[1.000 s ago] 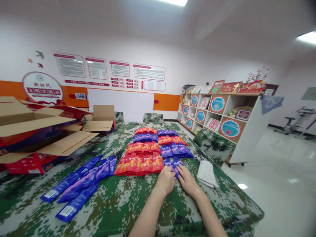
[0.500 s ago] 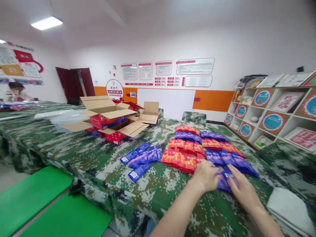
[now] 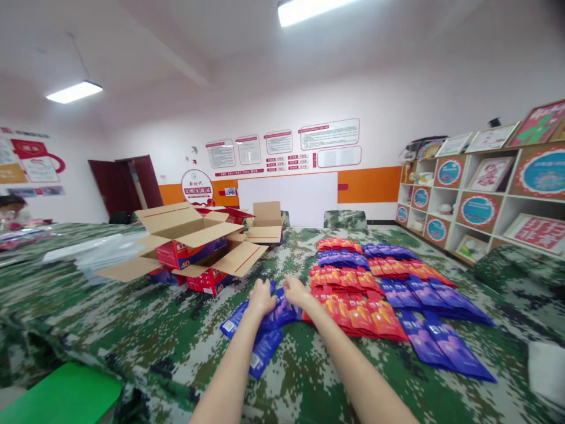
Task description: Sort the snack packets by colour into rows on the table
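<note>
Several loose blue-purple packets (image 3: 267,347) lie in a small overlapping pile in front of me. My left hand (image 3: 262,298) is closed over the pile, its curled fingers gripping the top edge of a purple packet (image 3: 282,311). From the other side my right hand (image 3: 296,292) pinches the same pile near its upper right corner; its fingertips are partly hidden. To the right, red packets (image 3: 353,309) lie in overlapping rows, alternating with rows of purple packets (image 3: 419,294). Two purple packets (image 3: 445,347) form the nearest row at the right.
Open cardboard boxes (image 3: 194,250) with flaps spread stand at the left back, beside clear plastic bags (image 3: 106,256). A camouflage cloth (image 3: 176,347) covers the table. White cloth (image 3: 547,371) lies at the right edge. Another person (image 3: 13,212) sits far left.
Both hands have left the nearest purple row at the right and moved left to the loose pile. Purple packets now lie flat where the hands were. The view has shifted.
</note>
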`<state>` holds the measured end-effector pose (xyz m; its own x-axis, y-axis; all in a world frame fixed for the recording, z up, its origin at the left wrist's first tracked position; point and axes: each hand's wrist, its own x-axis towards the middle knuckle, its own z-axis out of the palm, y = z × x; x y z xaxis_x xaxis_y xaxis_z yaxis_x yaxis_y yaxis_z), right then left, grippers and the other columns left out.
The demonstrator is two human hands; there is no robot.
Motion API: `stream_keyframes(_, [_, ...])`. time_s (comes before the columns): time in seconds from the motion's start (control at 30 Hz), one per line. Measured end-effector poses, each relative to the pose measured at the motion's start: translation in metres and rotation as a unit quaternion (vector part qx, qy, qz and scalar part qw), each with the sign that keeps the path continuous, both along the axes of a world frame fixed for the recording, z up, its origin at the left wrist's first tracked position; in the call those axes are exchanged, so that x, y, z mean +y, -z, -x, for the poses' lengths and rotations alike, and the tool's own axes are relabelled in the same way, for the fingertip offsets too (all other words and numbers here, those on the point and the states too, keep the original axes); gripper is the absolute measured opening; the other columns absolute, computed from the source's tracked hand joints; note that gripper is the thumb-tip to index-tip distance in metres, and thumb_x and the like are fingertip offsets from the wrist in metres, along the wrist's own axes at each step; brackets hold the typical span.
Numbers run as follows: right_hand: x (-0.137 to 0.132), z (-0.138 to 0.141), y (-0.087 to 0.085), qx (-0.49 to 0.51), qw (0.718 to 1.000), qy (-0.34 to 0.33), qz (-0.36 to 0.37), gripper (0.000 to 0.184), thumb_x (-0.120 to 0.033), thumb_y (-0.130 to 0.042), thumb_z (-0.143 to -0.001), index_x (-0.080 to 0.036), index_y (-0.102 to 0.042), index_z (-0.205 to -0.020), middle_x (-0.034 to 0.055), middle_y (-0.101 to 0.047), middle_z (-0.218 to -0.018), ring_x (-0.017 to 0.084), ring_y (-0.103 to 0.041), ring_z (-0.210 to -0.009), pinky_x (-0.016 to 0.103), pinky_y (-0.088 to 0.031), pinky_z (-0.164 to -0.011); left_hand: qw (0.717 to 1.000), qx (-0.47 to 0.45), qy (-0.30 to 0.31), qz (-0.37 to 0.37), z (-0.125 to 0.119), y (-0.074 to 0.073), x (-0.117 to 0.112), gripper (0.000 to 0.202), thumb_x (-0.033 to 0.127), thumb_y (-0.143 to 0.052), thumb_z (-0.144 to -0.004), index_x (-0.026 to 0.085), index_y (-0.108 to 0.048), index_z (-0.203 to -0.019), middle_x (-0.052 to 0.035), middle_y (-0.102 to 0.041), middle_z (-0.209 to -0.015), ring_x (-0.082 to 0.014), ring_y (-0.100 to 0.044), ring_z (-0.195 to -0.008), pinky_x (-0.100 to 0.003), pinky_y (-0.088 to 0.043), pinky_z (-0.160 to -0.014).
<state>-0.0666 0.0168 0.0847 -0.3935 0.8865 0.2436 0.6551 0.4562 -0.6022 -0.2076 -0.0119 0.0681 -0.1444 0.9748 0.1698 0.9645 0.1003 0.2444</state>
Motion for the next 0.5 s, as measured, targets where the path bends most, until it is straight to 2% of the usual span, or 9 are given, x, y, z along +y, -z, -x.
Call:
stream_keyframes(0.1, [0.02,0.031,0.007,-0.022,0.996,0.04,0.07,0.035,-0.004,-0.049,-0.064,-0.011,-0.061,-0.096,0.0112,-0.066,-0.091,0.02,-0.061,-0.086,0.024,-0.044,-0.071,0.999,0.013,-0.006,0.029,0.019,0.007,0.003,0.049,0.041,-0.058,-0.071,0.013,-0.051,-0.11,-0.0146,-0.048,-0.115,-0.0255,-0.052,-0.105,-0.031,-0.039,-0.088])
stream_keyframes(0.23, [0.038,0.052,0.014,-0.03,0.992,0.072,0.095,0.025,-0.004,-0.053,-0.062,-0.01,-0.063,-0.084,0.0163,-0.066,-0.09,0.026,-0.061,-0.088,0.03,-0.045,-0.072,0.999,0.03,-0.009,0.021,0.028,0.011,0.004,0.041,0.048,-0.057,-0.07,0.015,-0.06,-0.094,-0.0124,-0.055,-0.107,-0.0257,-0.054,-0.101,-0.031,-0.041,-0.085])
stream_keyframes(0.37, [0.048,0.058,0.022,-0.006,0.991,0.09,0.099,0.024,-0.005,-0.052,-0.062,-0.009,-0.063,-0.084,0.0192,-0.065,-0.093,0.028,-0.06,-0.092,0.034,-0.044,-0.076,0.999,0.051,0.001,0.002,0.03,0.015,0.008,0.041,0.048,-0.056,-0.07,0.013,-0.064,-0.092,-0.0142,-0.058,-0.104,-0.0279,-0.052,-0.104,-0.034,-0.039,-0.09])
stream_keyframes(0.5, [0.053,0.057,0.03,0.064,0.991,0.082,0.085,0.031,-0.008,-0.05,-0.064,-0.012,-0.062,-0.093,0.0124,-0.067,-0.09,0.022,-0.061,-0.089,0.028,-0.044,-0.074,1.0,0.019,0.012,-0.01,0.03,0.014,0.015,0.028,0.034,-0.053,-0.075,0.012,-0.065,-0.087,-0.0157,-0.062,-0.096,-0.028,-0.056,-0.098,-0.035,-0.04,-0.088])
